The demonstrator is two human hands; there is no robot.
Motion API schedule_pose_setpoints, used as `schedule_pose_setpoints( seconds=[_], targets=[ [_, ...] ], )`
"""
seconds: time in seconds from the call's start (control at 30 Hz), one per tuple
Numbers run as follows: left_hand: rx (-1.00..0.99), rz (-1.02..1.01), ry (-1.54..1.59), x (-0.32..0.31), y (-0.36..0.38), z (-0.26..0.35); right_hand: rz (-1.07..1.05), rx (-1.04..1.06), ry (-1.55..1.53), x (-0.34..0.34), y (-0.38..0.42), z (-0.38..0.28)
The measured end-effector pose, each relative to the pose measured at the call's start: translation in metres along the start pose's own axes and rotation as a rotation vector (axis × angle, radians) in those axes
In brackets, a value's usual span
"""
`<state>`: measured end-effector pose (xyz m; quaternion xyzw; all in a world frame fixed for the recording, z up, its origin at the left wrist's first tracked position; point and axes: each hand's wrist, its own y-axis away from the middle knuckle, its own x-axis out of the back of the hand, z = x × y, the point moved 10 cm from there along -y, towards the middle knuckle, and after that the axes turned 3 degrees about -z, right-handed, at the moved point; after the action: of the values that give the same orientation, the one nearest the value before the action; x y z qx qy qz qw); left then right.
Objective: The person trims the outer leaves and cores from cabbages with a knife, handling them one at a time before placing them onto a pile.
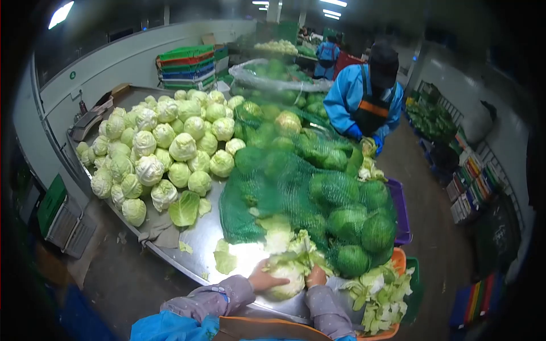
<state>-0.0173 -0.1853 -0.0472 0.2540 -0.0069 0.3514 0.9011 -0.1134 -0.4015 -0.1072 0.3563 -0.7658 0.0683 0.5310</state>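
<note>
Cabbage (286, 279) sits at the near edge of the bench (199, 238), between both hands. Left hand (265, 279) is spread flat against its left flank, fingers pointing right; right hand (316, 276) curls over its right side, grip closed, contents hidden. Head is roundish, no clear long axis. Green net sacks (318, 193) lie just behind; loose trimmed heads (165, 148) pile toward the far left corner
</note>
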Motion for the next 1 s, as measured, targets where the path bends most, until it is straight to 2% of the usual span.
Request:
schedule_pose_setpoints(
  seconds=[0.07,0.1,0.13,0.2,0.23,0.27,0.3,0.33,0.4,0.43,0.47,0.53,0.6,0.67,0.73,0.77,0.83,0.9,0.97,1.0],
  targets=[
    [-0.085,-0.049,0.009,0.001,-0.025,-0.046,-0.008,0.072,-0.147,-0.012,-0.003,0.013],
    [-0.168,-0.179,-0.048,-0.006,-0.037,-0.061,0.051,0.095,-0.209,0.0,0.008,0.016],
    [-0.251,-0.307,-0.111,-0.011,-0.045,-0.059,0.111,0.119,-0.272,0.023,0.03,0.014],
    [-0.26,-0.315,-0.343,-0.01,-0.011,-0.014,0.124,0.107,-0.551,0.051,0.046,0.023],
    [-0.386,-0.312,-0.165,-0.015,-0.02,-0.014,0.131,0.133,-0.552,0.069,0.053,0.008],
    [-0.383,-0.292,-0.173,-0.018,-0.027,-0.015,0.107,0.235,-0.598,0.085,0.065,-0.016],
    [-0.319,-0.251,-0.13,-0.012,-0.013,0.01,0.084,0.334,-0.646,0.093,0.072,-0.036],
    [-0.258,-0.213,-0.089,-0.005,0.002,0.035,0.092,0.346,-0.649,0.09,0.07,-0.044],
    [-0.293,-0.124,-0.217,0.002,-0.025,0.036,-0.082,0.422,-0.179,0.053,0.068,-0.069],
    [-0.315,-0.033,-0.339,0.015,-0.041,0.043,-0.047,0.434,-0.364,0.057,0.068,-0.068],
    [-0.316,-0.018,-0.342,0.019,-0.055,0.045,-0.049,0.45,-0.368,0.052,0.065,-0.07],
    [-0.152,0.176,-0.531,0.038,-0.067,0.046,-0.029,0.316,-0.412,0.044,0.061,-0.052],
    [-0.141,0.201,-0.55,0.043,-0.073,0.043,-0.009,0.317,-0.439,0.035,0.054,-0.049],
    [0.021,0.266,-0.675,0.057,-0.082,0.011,-0.015,0.295,-0.391,0.017,0.043,-0.039],
    [-0.055,0.087,-0.869,0.066,-0.062,0.0,-0.04,0.305,-0.494,0.008,0.045,-0.031],
    [-0.059,0.078,-0.881,0.066,-0.065,-0.003,-0.063,0.31,-0.603,0.004,0.048,-0.028],
    [0.111,0.337,-0.706,0.098,-0.062,-0.011,-0.07,0.25,-0.543,0.017,0.063,-0.039],
    [-0.306,0.551,-0.774,0.093,-0.027,0.062,-0.074,0.191,-0.475,0.018,0.06,-0.036],
    [-0.648,0.348,-0.543,0.048,0.007,0.106,-0.049,0.244,-0.516,0.008,0.056,-0.029],
    [-0.601,0.218,-0.574,0.014,0.0,0.084,-0.059,0.239,-0.517,0.009,0.06,-0.03]
  ],
)
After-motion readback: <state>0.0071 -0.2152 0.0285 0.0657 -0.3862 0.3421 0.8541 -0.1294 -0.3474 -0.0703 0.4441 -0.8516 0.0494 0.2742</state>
